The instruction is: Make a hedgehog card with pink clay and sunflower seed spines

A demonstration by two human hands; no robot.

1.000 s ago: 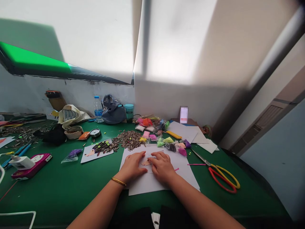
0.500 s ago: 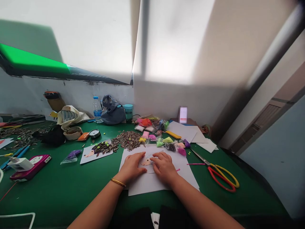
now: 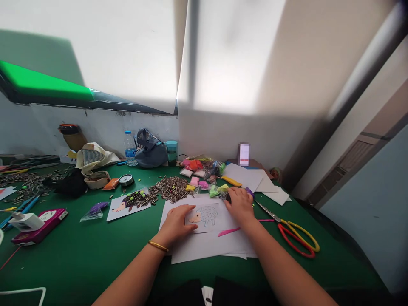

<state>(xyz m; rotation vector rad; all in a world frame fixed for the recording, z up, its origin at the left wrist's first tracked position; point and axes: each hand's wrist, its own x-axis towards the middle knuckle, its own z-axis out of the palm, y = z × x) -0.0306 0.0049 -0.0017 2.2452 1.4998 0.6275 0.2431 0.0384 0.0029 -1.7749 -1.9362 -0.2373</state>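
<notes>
Left hand (image 3: 177, 223) open beside blue-outlined hedgehog drawing on white paper (image 3: 207, 214), near-centre | right hand (image 3: 242, 206) at bright bagged clay (image 3: 213, 192), grip unclear | risk: wrist drags slim pink stick (image 3: 228, 232), smudging it!

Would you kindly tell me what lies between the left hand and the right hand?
The head view shows a hedgehog drawing between the left hand and the right hand, with a pink strip beside the right wrist, all over white paper.

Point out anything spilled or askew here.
Striped seeds lie loose in a heap on the green tabletop, with strays around it, so they look spilled, though perhaps deliberately. Beyond the scissors, white papers overlap at uneven angles.
</notes>
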